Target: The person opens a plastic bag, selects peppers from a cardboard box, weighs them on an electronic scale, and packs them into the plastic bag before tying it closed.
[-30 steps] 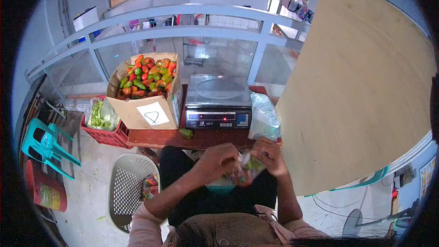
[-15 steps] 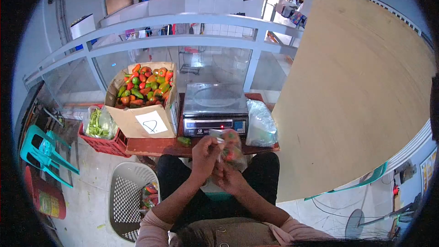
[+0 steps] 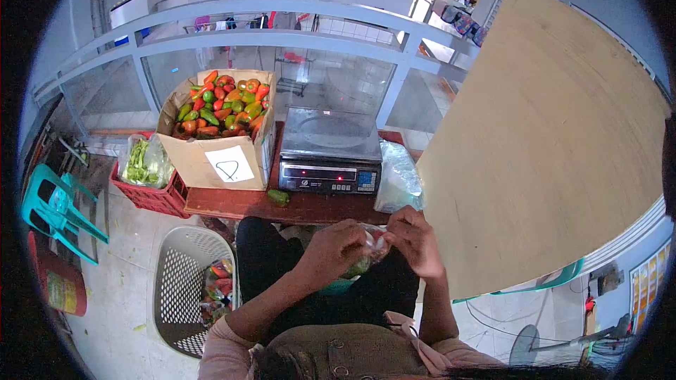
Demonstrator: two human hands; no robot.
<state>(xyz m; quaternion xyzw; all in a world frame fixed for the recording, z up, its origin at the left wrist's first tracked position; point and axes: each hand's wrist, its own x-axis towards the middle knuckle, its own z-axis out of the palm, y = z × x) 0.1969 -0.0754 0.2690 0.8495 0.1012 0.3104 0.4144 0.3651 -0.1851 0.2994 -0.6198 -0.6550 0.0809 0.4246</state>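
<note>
Over my lap, a clear plastic bag (image 3: 360, 265) with red and green peppers hangs between my two hands. My left hand (image 3: 339, 248) pinches the bag's top from the left. Fingers of my right hand (image 3: 414, 238) are closed on its other side, close to my left hand. Beyond them, a digital scale (image 3: 329, 150) stands on the red-brown table (image 3: 232, 203), its pan bare. Left of the scale, a cardboard box (image 3: 204, 158) is full of red, orange and green peppers. One green pepper (image 3: 279, 198) lies near the table's front edge. A stack of clear plastic bags (image 3: 400, 176) lies right of the scale.
On the floor at left, a grey perforated basket (image 3: 176, 288) holds bagged peppers. A red crate (image 3: 151, 195) with bagged green vegetables and a teal chair (image 3: 53, 204) stand farther left. A large plywood board (image 3: 549, 148) rises at right, and a railing (image 3: 260, 39) runs behind the table.
The bag and my hands first rose toward the scale's front, then came back down over my lap. My right hand moved from under the bag to its top. The view has shifted slightly.
</note>
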